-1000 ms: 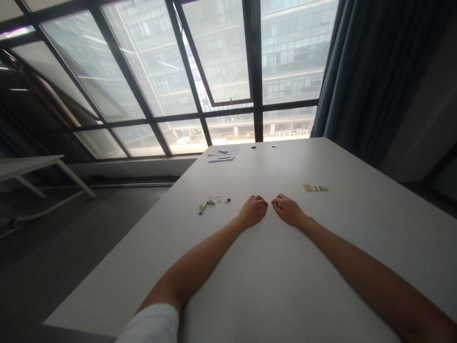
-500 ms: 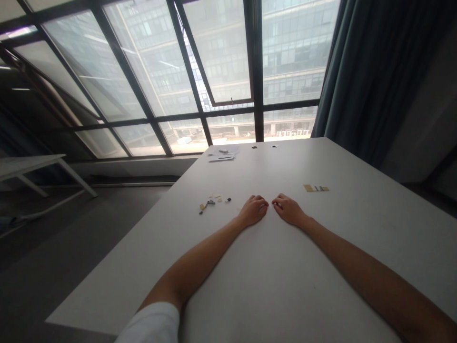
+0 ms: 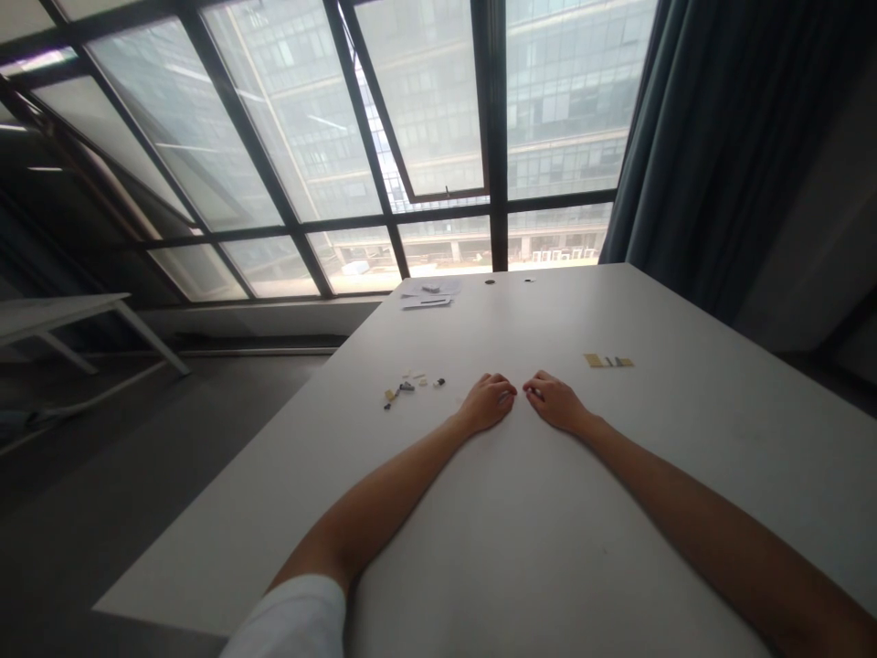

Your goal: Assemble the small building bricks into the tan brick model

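On the white table [image 3: 507,512], my left hand [image 3: 488,400] rests with its fingers curled together. My right hand [image 3: 554,402] lies opposite, a small gap away, with thumb and fingers pinched. A tiny bit shows at the fingertips of each hand, too small to make out. To the left of my left hand is a loose group of small building-block-like pieces: a tan piece [image 3: 390,396], a grey piece [image 3: 406,387] and a black piece [image 3: 440,382], with several pale ones among them. Beyond my right hand lies a flat tan-and-grey strip [image 3: 608,361].
Papers [image 3: 428,300] with a dark pen-like item lie at the table's far left corner. A dark round disc [image 3: 490,281] and a small dark-and-white item [image 3: 529,280] are by the far edge. Windows stand behind, a dark curtain [image 3: 692,164] at right, another table [image 3: 61,311] at left.
The view has shifted very slightly. Both hands keep the same place and pose, and the pieces on the table have not moved.
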Available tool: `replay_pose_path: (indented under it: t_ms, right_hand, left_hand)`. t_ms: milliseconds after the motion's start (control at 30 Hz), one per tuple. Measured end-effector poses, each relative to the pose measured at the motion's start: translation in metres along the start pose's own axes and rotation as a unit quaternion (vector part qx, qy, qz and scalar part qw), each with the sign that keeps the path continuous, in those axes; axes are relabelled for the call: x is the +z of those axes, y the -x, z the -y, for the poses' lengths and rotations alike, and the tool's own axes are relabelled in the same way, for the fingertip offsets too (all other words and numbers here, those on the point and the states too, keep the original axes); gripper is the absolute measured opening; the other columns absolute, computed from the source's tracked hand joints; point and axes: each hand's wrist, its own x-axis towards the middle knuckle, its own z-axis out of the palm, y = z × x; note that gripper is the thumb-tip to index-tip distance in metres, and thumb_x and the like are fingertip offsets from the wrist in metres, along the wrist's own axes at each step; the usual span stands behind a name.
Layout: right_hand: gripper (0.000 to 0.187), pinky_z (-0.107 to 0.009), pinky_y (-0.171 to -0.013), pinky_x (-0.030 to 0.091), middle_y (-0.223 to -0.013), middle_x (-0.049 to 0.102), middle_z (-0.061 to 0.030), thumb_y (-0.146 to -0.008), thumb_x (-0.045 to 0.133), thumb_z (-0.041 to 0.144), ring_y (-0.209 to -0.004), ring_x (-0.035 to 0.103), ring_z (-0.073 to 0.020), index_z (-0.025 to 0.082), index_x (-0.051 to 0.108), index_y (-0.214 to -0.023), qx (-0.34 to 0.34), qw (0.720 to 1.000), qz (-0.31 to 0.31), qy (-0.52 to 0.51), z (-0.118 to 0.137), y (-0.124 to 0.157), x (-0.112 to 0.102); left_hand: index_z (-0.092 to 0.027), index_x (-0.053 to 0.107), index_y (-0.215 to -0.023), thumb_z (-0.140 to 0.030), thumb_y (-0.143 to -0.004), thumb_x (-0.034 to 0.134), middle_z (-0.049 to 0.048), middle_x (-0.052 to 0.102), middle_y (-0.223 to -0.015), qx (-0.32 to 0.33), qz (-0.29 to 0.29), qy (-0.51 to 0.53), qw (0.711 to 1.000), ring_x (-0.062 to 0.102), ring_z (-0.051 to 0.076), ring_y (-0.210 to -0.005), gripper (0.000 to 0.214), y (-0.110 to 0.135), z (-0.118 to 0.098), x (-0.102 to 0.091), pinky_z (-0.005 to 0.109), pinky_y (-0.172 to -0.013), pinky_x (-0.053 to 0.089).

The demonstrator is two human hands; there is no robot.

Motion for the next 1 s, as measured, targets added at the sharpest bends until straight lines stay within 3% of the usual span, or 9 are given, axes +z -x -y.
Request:
replay_pose_path:
  t_ms: [300, 500, 633, 767, 1000]
  right_hand:
    - [0.018, -0.025, -0.082, 0.044, -0.105, 0.065, -0.0047, -0.096, 0.057, 0.022, -0.091, 0.062, -0.0166, 0.022, 0.073, -0.103, -0.003, 1.0, -0.003, -0.002, -0.002, 0.0, 0.002]
    - [0.019, -0.025, -0.082, 0.044, -0.106, 0.065, -0.0047, -0.096, 0.056, 0.021, -0.091, 0.062, -0.0168, 0.022, 0.073, -0.104, -0.002, 1.0, 0.001, -0.005, 0.0, 0.0, 0.0]
    - [0.019, -0.025, -0.081, 0.044, -0.106, 0.065, -0.0051, -0.096, 0.056, 0.02, -0.089, 0.062, -0.0166, 0.02, 0.073, -0.104, 0.001, 1.0, 0.006, -0.006, 0.001, 0.001, -0.001]
    - [0.018, -0.025, -0.082, 0.043, -0.106, 0.065, -0.0052, -0.096, 0.056, 0.02, -0.09, 0.062, -0.0168, 0.02, 0.073, -0.103, -0.001, 1.0, 0.002, -0.009, -0.001, 0.001, 0.0]
    - [0.018, -0.024, -0.08, 0.043, -0.104, 0.065, -0.0049, -0.096, 0.057, 0.019, -0.087, 0.062, -0.0161, 0.02, 0.073, -0.101, -0.005, 1.0, 0.001, -0.013, -0.002, 0.0, 0.001]
  left_hand:
    - [-0.027, 0.074, -0.114, -0.026, -0.091, 0.059, 0.0061, 0.069, -0.118, 0.041, 0.077, -0.028, 0.996, 0.061, 0.024, -0.11, 0.027, 0.0, -0.004, -0.021, 0.039, -0.103, 0.048]
    - [-0.025, 0.073, -0.117, -0.032, -0.09, 0.063, 0.0064, 0.071, -0.117, 0.028, 0.135, 0.005, 0.99, 0.067, 0.021, -0.101, 0.03, -0.009, 0.005, -0.054, 0.032, -0.094, 0.052]
    - [-0.022, 0.074, -0.115, -0.034, -0.088, 0.065, 0.0057, 0.075, -0.106, -0.04, 0.132, 0.014, 0.99, 0.069, 0.018, -0.081, 0.031, -0.012, 0.022, -0.092, 0.027, -0.077, 0.055]
    - [-0.021, 0.075, -0.109, -0.038, -0.084, 0.071, 0.005, 0.076, -0.1, -0.136, 0.125, -0.011, 0.983, 0.069, 0.019, -0.08, 0.03, -0.008, 0.05, -0.132, 0.026, -0.071, 0.054]
    - [-0.024, 0.073, -0.113, -0.039, -0.077, 0.079, 0.0024, 0.075, -0.108, -0.319, 0.097, -0.153, 0.93, 0.07, 0.02, -0.096, 0.039, 0.013, 0.102, -0.183, 0.025, -0.084, 0.053]
